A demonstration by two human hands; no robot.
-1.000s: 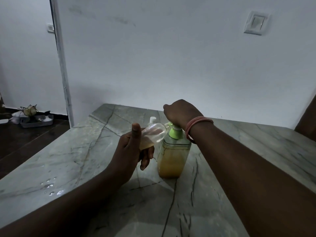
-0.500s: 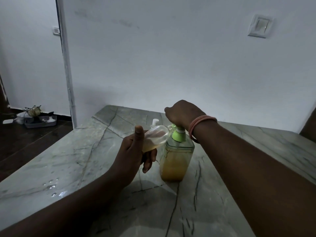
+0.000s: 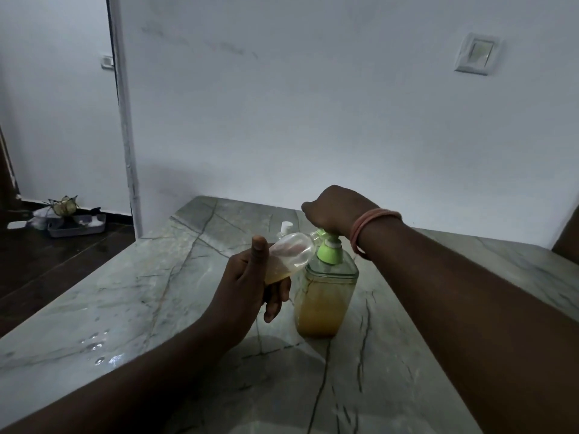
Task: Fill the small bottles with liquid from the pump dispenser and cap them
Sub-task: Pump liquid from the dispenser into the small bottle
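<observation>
Small bottle (image 3: 289,256) was held tilted in the left hand (image 3: 250,283), mouth up against the green spout of the pump dispenser (image 3: 326,289). Left fingers (image 3: 275,303) wrapped round its lower body, thumb up along the side; yellow liquid pooled at the low end, maybe a third full. Bottle was clear thin plastic, light, likely soft, so squeezing could push liquid back out. Best hold was the lower body, as it was, with the neck free. Liquid looked soapy, so walls could get slippery. Water drops (image 3: 97,349) sat on the table (image 3: 175,286) far left near the edge. Second small bottle (image 3: 284,230) with white cap stood just behind, far side. Dispenser stood upright centre, about half full, stiff, heavier, stable. Right hand (image 3: 336,209) was curled over the pump head, pressing down; pink bangles (image 3: 366,228) on the wrist. Judged mid-fill, capping not yet done.
</observation>
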